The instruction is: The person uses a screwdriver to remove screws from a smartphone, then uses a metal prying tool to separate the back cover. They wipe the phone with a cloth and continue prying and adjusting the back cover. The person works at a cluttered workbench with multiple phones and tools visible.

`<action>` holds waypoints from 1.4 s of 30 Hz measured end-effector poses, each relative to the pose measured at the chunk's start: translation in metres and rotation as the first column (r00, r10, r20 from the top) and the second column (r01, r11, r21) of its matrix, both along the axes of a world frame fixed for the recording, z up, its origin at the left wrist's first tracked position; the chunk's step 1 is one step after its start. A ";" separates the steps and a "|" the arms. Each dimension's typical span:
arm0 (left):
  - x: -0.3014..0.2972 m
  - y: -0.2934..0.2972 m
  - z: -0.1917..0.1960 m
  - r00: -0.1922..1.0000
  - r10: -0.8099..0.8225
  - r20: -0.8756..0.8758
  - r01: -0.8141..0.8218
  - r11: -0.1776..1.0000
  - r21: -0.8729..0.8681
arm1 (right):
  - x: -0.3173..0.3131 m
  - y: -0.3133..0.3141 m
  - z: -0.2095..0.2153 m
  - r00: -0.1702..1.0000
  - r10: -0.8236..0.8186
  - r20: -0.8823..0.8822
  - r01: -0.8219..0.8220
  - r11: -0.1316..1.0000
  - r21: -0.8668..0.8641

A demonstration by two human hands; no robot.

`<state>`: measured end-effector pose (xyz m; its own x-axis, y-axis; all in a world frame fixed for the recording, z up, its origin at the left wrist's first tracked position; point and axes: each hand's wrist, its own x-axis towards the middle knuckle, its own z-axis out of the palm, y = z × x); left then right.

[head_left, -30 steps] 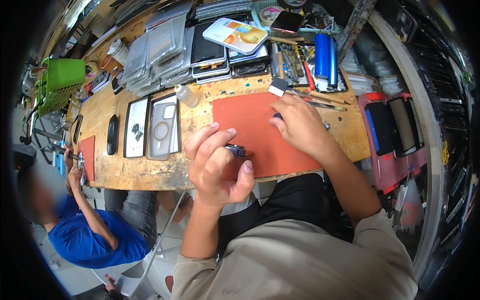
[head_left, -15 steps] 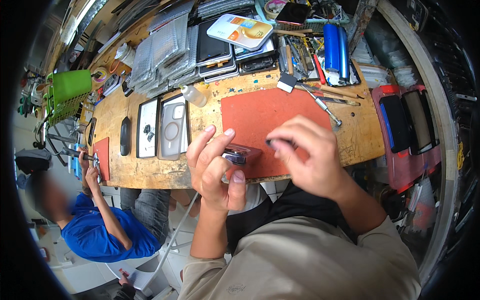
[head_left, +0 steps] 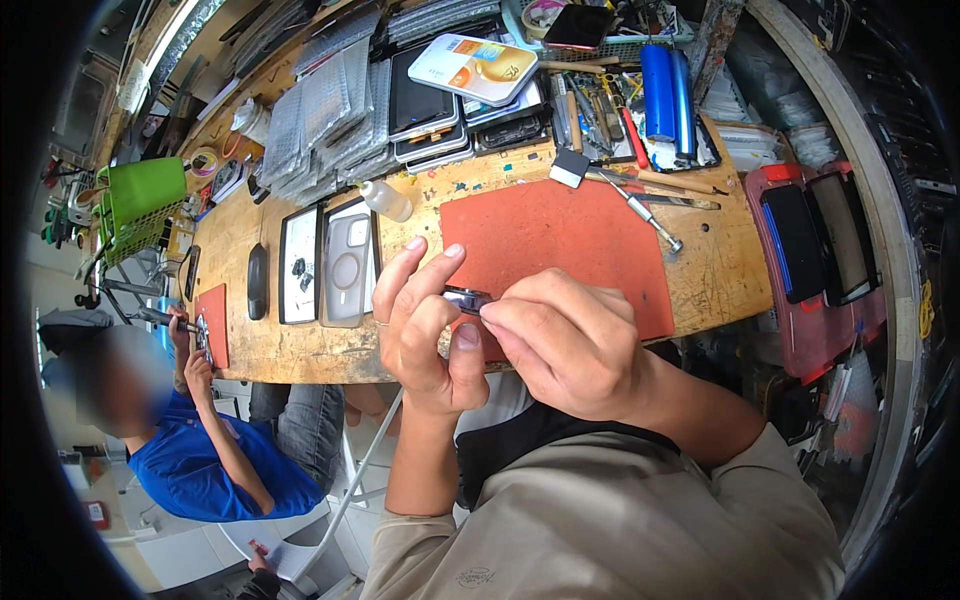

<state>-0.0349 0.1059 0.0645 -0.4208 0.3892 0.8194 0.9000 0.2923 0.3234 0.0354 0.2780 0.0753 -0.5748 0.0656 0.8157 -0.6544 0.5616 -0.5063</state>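
My left hand point(head_left: 430, 345) holds a small dark, glossy device point(head_left: 466, 298) with a rounded, shiny edge. Thumb and bent finger grip it, while two other fingers point up. Its exact kind does not show, as my fingers cover much of it. My right hand point(head_left: 575, 345) is closed in a pinch against the device's right end; whatever sits between those fingertips is hidden. Both hands are over the near edge of an orange-red work mat point(head_left: 560, 230).
Left of the mat are a clear phone case point(head_left: 345, 265), a dropper bottle point(head_left: 385, 200) and a black oblong object point(head_left: 257, 282). A screwdriver point(head_left: 645, 215) crosses the mat's far right edge. Bubble-wrapped stacks point(head_left: 330, 110) stand behind. A person in blue point(head_left: 215, 465) works at left.
My right hand has moved left and slightly down, bringing its pinched fingers from apart to against the device. The small dark piece seen in them before is now hidden. My left hand barely moved.
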 end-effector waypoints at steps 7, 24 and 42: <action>0.002 -0.001 0.003 0.999 0.041 -0.014 -0.041 0.998 -0.048 | 0.009 -0.006 -0.033 0.991 -0.079 0.108 0.077 0.997 0.025; 0.004 0.004 0.012 0.999 0.012 0.049 -0.012 1.000 -0.012 | 0.010 0.019 0.027 0.977 0.039 0.208 -0.019 0.995 -0.094; -0.012 0.005 0.004 0.999 -0.038 0.033 0.036 0.996 0.081 | -0.005 0.005 0.054 0.961 0.019 0.275 -0.076 0.978 0.197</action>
<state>-0.0469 0.1110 0.0686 -0.4363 0.3385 0.8337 0.8974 0.2309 0.3759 0.0300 0.2834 0.1296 -0.7737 -0.1178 0.6224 -0.5372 0.6427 -0.5462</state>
